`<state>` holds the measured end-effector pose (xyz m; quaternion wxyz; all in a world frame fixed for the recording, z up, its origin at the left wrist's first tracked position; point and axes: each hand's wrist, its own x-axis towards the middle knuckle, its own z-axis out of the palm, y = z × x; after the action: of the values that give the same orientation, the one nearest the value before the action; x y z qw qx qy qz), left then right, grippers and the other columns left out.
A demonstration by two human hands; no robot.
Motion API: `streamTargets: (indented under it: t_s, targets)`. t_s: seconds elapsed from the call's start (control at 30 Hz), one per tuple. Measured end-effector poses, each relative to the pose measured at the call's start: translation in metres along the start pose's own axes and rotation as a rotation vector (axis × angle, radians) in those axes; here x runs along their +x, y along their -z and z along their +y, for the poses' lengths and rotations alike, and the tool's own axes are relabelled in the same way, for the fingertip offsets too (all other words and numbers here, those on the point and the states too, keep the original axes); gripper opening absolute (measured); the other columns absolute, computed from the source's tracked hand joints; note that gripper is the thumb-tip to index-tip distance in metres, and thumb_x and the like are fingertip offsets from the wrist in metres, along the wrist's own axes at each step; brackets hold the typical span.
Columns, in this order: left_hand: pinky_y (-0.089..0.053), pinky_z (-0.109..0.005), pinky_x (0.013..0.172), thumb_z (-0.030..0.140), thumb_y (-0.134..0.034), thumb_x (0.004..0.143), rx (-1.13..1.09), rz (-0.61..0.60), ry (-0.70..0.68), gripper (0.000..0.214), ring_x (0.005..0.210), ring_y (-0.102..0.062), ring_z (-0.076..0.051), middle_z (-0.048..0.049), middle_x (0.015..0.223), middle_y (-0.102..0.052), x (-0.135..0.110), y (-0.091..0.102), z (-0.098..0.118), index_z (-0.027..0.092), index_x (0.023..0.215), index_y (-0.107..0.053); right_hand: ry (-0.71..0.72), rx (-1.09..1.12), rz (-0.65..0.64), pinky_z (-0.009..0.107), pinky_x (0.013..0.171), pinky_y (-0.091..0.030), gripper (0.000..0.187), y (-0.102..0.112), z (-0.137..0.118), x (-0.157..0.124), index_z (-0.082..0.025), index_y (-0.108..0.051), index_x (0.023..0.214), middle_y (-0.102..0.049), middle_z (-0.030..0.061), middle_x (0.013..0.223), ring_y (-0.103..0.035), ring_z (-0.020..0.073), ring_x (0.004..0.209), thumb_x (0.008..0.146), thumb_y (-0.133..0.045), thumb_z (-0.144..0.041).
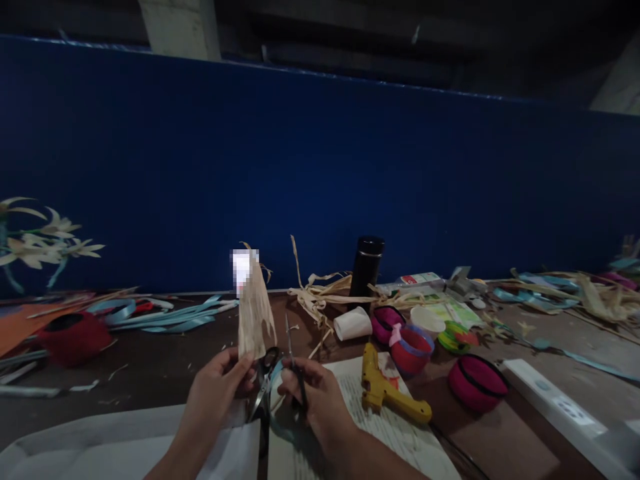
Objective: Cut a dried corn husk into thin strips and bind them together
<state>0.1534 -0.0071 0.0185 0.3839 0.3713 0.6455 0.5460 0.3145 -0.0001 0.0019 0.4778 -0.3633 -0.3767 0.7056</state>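
Observation:
My left hand (pixel 220 383) pinches the lower end of a pale dried corn husk (pixel 255 313), which stands upright above the fingers with a ragged top edge. In my right hand (pixel 320 400) is a pair of scissors (pixel 301 383), its dark handles in the fingers and its thin blades pointing up, apart from the husk. A second pair of scissors (pixel 259 400) lies on the table between my hands, partly hidden. Beneath my right hand is a printed paper (pixel 345 380), and a yellow glue gun (pixel 387 390) rests on it.
Behind the hands lie loose husk strips (pixel 320 293), a black flask (pixel 367 267) and a white cup (pixel 353 325). Small pink pouches (pixel 479 381) and a white power strip (pixel 555 403) are on the right. Blue ribbons (pixel 185 317) and a red pouch (pixel 75 339) lie left. A blue partition (pixel 320 160) stands behind.

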Motion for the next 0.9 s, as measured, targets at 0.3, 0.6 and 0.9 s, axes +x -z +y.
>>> streamTargets:
  t_s: [0.3,0.6,0.9]
  targets:
    - [-0.043,-0.020,0.049,0.050,-0.064,0.064,0.016,0.081,-0.010,0.043,0.052,-0.056,-0.012,0.0007,0.065,-0.063,0.009,0.020,0.009,0.016,0.090,-0.060,-0.082,-0.138,-0.211,0.018,0.042,-0.025,0.046,-0.001,-0.003,-0.009,-0.009,-0.067,0.084,-0.049,-0.0027,0.050,-0.037,0.0041,0.042,0.055,-0.078,-0.043]
    - [-0.046,-0.023,0.052,0.053,-0.063,0.063,0.063,0.052,-0.062,0.047,0.057,-0.059,-0.015,-0.0007,0.066,-0.065,-0.001,0.018,0.018,0.016,0.092,-0.063,-0.050,-0.262,-0.287,0.018,0.043,-0.023,0.045,0.002,-0.010,-0.012,-0.011,-0.070,0.087,-0.046,-0.0036,0.051,-0.034,0.0042,0.044,0.057,-0.076,-0.043]
    - [-0.045,-0.022,0.050,0.055,-0.063,0.061,0.106,0.052,-0.092,0.049,0.055,-0.059,-0.015,0.0001,0.063,-0.064,-0.002,0.016,0.016,0.016,0.090,-0.064,-0.025,-0.329,-0.347,0.019,0.045,-0.026,0.040,0.004,-0.017,-0.012,-0.011,-0.071,0.084,-0.045,-0.0031,0.053,-0.035,0.0043,0.046,0.059,-0.075,-0.042]
